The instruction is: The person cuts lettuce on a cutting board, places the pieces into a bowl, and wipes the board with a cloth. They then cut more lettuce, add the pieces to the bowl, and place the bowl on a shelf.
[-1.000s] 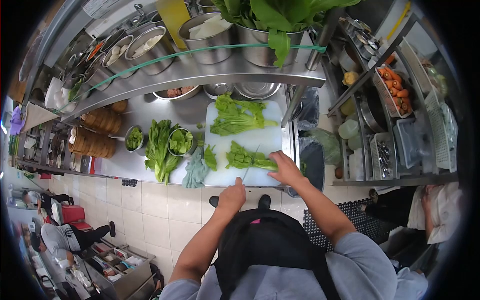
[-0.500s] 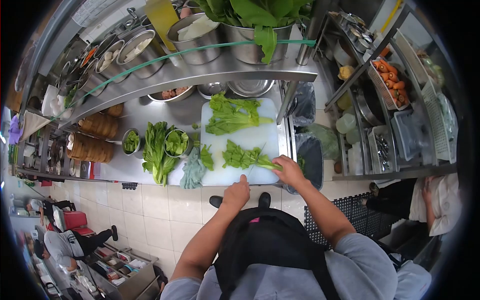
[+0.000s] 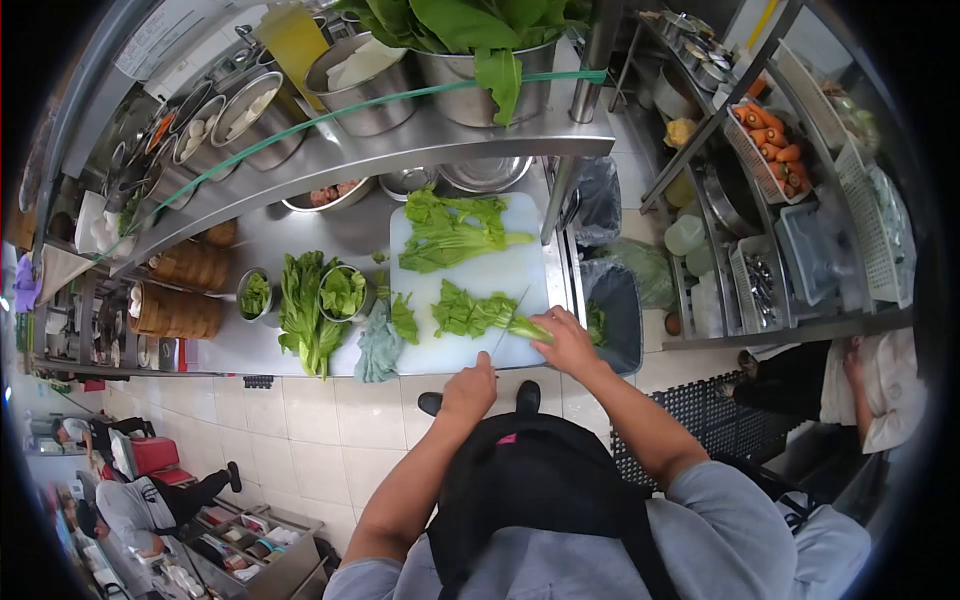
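My left hand (image 3: 470, 388) is closed around a knife near the front edge of the white cutting board (image 3: 470, 355). The thin knife blade (image 3: 513, 318) points up and away, crossing a bunch of leafy greens (image 3: 470, 312) where leaves meet stalks. At the stalk end, my right hand (image 3: 567, 342) grips the greens, fingers bent over them. Behind, a second bunch of leafy greens (image 3: 455, 235) lies flat on the board. A loose cut leaf (image 3: 404, 318) rests by the board's left edge. Fingers hide the knife's handle.
Left of the board are a bunched teal cloth (image 3: 379, 345), a metal pot of greens (image 3: 343, 293) and a whole leafy head (image 3: 305, 310). A steel shelf (image 3: 380, 155) overhangs the back. A lined bin (image 3: 620, 320) stands right; a person's sleeve (image 3: 890, 430) shows farther right.
The head view has shifted slightly, so the counter sits a little farther left. Relative to the board, the knife and left hand are slightly farther right. Both hands keep their holds.
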Available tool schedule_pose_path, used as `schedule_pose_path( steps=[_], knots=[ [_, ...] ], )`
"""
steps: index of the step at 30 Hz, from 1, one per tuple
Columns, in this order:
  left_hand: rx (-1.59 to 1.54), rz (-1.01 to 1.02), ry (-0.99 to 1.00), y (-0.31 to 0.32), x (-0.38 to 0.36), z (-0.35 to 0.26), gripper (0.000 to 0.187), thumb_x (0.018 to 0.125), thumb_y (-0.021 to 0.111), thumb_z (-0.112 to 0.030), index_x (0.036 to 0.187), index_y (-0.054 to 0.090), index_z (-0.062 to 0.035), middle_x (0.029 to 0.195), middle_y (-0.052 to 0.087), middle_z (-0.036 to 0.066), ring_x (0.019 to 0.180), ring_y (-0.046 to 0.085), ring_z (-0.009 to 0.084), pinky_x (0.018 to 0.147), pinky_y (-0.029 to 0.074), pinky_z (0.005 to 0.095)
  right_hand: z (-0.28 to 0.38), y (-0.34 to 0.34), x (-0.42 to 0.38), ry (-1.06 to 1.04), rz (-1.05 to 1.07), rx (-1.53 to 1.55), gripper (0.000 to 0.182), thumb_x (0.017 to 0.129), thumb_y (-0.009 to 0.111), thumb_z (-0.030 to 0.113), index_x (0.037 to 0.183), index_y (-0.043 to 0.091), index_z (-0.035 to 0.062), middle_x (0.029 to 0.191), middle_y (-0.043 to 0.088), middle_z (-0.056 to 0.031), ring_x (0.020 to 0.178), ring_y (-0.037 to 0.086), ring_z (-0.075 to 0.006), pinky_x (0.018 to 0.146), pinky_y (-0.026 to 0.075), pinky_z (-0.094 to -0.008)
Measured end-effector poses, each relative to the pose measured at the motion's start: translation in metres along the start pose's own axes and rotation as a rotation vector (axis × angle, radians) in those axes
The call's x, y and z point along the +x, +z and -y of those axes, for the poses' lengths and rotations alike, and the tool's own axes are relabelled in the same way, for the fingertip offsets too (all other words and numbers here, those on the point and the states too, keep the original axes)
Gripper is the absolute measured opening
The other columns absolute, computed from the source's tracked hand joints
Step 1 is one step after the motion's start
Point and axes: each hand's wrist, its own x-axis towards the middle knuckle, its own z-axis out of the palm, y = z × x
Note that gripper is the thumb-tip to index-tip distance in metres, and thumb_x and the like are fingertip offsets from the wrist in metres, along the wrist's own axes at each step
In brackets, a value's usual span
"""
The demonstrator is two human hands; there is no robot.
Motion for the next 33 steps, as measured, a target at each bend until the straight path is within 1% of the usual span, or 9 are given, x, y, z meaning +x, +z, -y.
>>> schedule_pose_path(
  steps=[5, 15, 18, 20, 21, 23, 25, 29, 33],
  knots=[
    [0.014, 0.042, 0.046, -0.048, -0.032, -0.016, 0.025, 0.106, 0.051, -0.027, 0.112, 0.05, -0.0028, 0.076, 0.071, 0.027, 0.072, 0.073, 0.0468, 0.062, 0.059, 0.0579, -0.007, 0.001, -0.005, 0.076, -0.004, 0.095, 0.035, 0.081, 0.08, 0.007, 0.114, 0.069, 0.0062, 0.102, 0.063, -0.013, 0.1, 0.066, -0.0357, 0.088, 0.054, -0.044],
    [-0.058, 0.043, 0.056, 0.01, 0.0, -0.017, 0.026, 0.106, 0.052, -0.026, 0.114, 0.051, -0.0016, 0.076, 0.07, 0.03, 0.072, 0.07, 0.051, 0.065, 0.057, 0.0611, -0.017, -0.01, 0.004, 0.147, 0.073, 0.183, 0.028, 0.075, 0.085, 0.008, 0.097, 0.069, 0.0006, 0.093, 0.069, -0.016, 0.086, 0.07, -0.0334, 0.079, 0.056, -0.042],
    [-0.016, 0.059, 0.084, -0.022, -0.009, -0.009, 0.027, 0.106, 0.051, -0.027, 0.119, 0.051, -0.0026, 0.076, 0.071, 0.026, 0.073, 0.072, 0.0486, 0.066, 0.058, 0.0593, -0.028, -0.038, -0.005, 0.192, -0.096, 0.148, 0.032, 0.073, 0.088, 0.008, 0.098, 0.069, 0.0001, 0.09, 0.069, -0.0135, 0.079, 0.07, -0.0268, 0.074, 0.057, -0.0374],
    [-0.025, -0.011, -0.048, -0.038, -0.024, 0.006, 0.026, 0.106, 0.051, -0.029, 0.116, 0.05, -0.0041, 0.078, 0.071, 0.028, 0.075, 0.071, 0.0498, 0.067, 0.058, 0.0594, -0.055, -0.058, -0.017, 0.276, -0.297, 0.129, 0.044, 0.072, 0.09, 0.014, 0.108, 0.068, 0.002, 0.099, 0.069, -0.0155, 0.088, 0.069, -0.0298, 0.08, 0.057, -0.0388],
    [-0.023, -0.009, -0.045, -0.045, -0.03, 0.015, 0.026, 0.106, 0.051, -0.029, 0.116, 0.05, -0.0041, 0.078, 0.071, 0.028, 0.075, 0.071, 0.0498, 0.067, 0.058, 0.0594, -0.067, -0.065, -0.023, 0.279, -0.3, 0.129, 0.044, 0.072, 0.09, 0.014, 0.108, 0.068, 0.002, 0.099, 0.069, -0.0155, 0.088, 0.069, -0.0298, 0.08, 0.057, -0.0388],
    [-0.008, -0.107, -0.257, -0.059, -0.04, 0.034, 0.027, 0.106, 0.052, -0.03, 0.115, 0.05, -0.0045, 0.08, 0.071, 0.029, 0.078, 0.071, 0.0506, 0.07, 0.057, 0.0598, -0.083, -0.072, -0.03, 0.343, -0.273, -0.203, 0.054, 0.071, 0.091, 0.017, 0.117, 0.066, 0.0051, 0.121, 0.065, -0.0192, 0.11, 0.064, -0.0378, 0.095, 0.053, -0.0443],
    [0.027, -0.095, -0.306, -0.061, -0.047, 0.052, 0.027, 0.106, 0.052, -0.03, 0.115, 0.05, -0.0041, 0.081, 0.071, 0.029, 0.078, 0.072, 0.0505, 0.07, 0.057, 0.0596, -0.076, -0.065, -0.023, 0.37, -0.207, -0.181, 0.069, 0.07, 0.093, 0.024, 0.129, 0.061, 0.0068, 0.134, 0.058, -0.0206, 0.124, 0.057, -0.0407, 0.105, 0.047, -0.0482],
    [0.104, -0.048, -0.328, -0.04, -0.054, 0.058, 0.028, 0.106, 0.053, -0.03, 0.116, 0.049, -0.0035, 0.082, 0.072, 0.029, 0.078, 0.072, 0.0494, 0.071, 0.058, 0.0587, -0.017, -0.021, 0.01, -0.177, -0.028, -0.096, 0.093, 0.072, 0.092, 0.046, 0.149, 0.053, 0.009, 0.153, 0.047, -0.023, 0.142, 0.044, -0.0445, 0.12, 0.036, -0.0535],
    [0.073, -0.025, -0.28, -0.027, -0.053, 0.036, 0.03, 0.105, 0.054, -0.029, 0.116, 0.05, -0.0016, 0.081, 0.07, 0.032, 0.076, 0.07, 0.0523, 0.068, 0.057, 0.0606, 0.011, 0.036, 0.045, -0.356, 0.115, -0.057, 0.106, 0.072, 0.089, 0.054, 0.16, 0.042, 0.0156, 0.166, 0.03, -0.022, 0.151, 0.031, -0.048, 0.125, 0.029, -0.0572]
  ],
)
